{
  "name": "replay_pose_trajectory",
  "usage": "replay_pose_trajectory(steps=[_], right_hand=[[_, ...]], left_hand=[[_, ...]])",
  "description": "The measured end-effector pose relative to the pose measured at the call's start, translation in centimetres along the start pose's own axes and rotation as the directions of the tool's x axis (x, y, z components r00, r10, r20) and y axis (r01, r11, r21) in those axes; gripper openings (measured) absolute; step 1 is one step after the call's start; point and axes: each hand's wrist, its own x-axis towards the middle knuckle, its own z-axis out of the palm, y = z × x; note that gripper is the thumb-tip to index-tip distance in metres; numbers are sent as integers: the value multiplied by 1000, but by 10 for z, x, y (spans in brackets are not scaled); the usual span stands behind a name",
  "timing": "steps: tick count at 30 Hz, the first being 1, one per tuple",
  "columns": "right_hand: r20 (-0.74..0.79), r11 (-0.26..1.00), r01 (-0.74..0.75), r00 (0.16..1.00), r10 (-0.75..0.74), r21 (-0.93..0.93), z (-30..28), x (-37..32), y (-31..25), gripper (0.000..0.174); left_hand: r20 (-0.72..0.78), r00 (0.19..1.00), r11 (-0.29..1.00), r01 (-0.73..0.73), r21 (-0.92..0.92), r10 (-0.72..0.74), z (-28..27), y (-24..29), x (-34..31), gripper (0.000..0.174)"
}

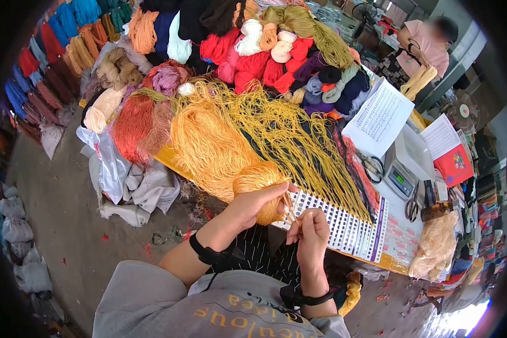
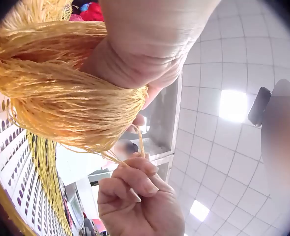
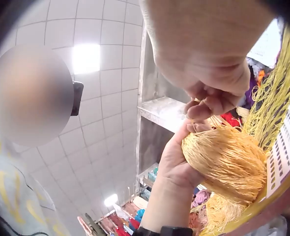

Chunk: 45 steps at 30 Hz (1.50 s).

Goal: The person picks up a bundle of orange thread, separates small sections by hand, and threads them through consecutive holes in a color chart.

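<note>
A thick hank of light orange yarn [image 1: 208,143] trails over the table's near edge, its folded end bunched up in front of the person. My left hand [image 1: 252,205] grips this bunched end, thumb across the top; in the right wrist view the left hand [image 3: 172,164] cups the hank [image 3: 228,162] from one side. Just right of it, my right hand [image 1: 311,231] pinches a few thin strands [image 1: 290,208] drawn from the bunch. The left wrist view shows the strands running from the hank [image 2: 71,108] to the curled fingers of the right hand [image 2: 137,194].
Yellow-green yarn [image 1: 298,143] lies spread over a white perforated strip [image 1: 343,225] along the table edge. Coloured hanks [image 1: 253,62] pile up behind. To the right are a scale [image 1: 403,174], scissors [image 1: 412,209] and printed sheets [image 1: 380,115]. Another person [image 1: 428,48] stands at the back right.
</note>
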Motion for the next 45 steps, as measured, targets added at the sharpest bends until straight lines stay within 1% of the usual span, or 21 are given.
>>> replay_pose_trajectory(steps=[5,6,9,11,13,15,17,19,22,26,27,29,30,32,33,34,35,37,39,42,45], right_hand=[[-5,1000,3,1000,-3,-2,-1,0,0,20],[-6,1000,3,1000,-3,-1,-1,0,-1,20],[3,999,-40,999,40,-17,1,0,-7,20],[51,986,-163,985,164,-28,2,-1,-11,21],[57,987,-157,986,159,-44,-1,-1,-9,22],[65,987,-150,986,154,-62,-2,0,-8,22],[64,992,-126,990,124,21,-2,0,-7,22],[76,993,-115,991,112,33,-4,0,-5,22],[83,995,-80,994,76,51,-4,1,-2,22],[85,996,-37,996,30,82,-3,2,2,23],[85,996,-38,996,31,81,-2,1,3,23],[69,961,-103,994,87,257,3,0,1,23],[70,961,-103,994,88,257,5,0,-1,23],[98,931,-149,988,123,333,9,-1,-9,23],[97,931,-149,988,123,333,8,-1,-7,23],[139,915,-159,984,115,371,4,0,-5,23],[180,897,-170,978,104,407,3,1,-3,24],[161,894,-181,979,124,410,3,0,-4,24],[142,891,-190,979,144,413,3,0,-2,24],[154,893,-167,982,111,419,1,0,0,23],[139,922,-142,985,98,359,2,-2,-3,23]], left_hand=[[48,999,1000,18,-6,-17,2,2,-1,30],[61,998,999,25,-32,-23,4,4,-2,30],[69,997,997,37,-71,-32,5,6,-2,30],[64,997,996,40,-84,-35,5,7,-2,31],[65,998,999,30,-38,-28,6,8,-2,32],[67,997,998,47,-47,-43,6,8,-2,33],[69,996,996,64,-56,-60,4,7,-1,34],[104,994,998,39,-40,-34,2,6,0,34],[109,993,998,41,-50,-36,2,6,0,34],[93,995,998,45,-52,-40,4,6,-1,33],[67,996,996,59,-60,-55,5,5,-1,33],[41,997,995,73,-68,-71,8,6,-2,32],[38,996,994,79,-72,-76,9,6,-3,32],[35,996,994,84,-76,-82,8,6,-2,31],[73,995,997,66,-43,-63,4,4,-2,32],[111,993,999,47,-11,-46,2,4,-1,32],[111,993,999,48,-11,-47,3,3,-1,32],[58,997,995,56,-86,-51,7,3,-1,31],[58,997,996,48,-74,-44,8,4,-2,31],[74,996,998,46,-50,-43,5,3,-1,30],[79,996,998,49,-28,-46,2,0,0,29]])
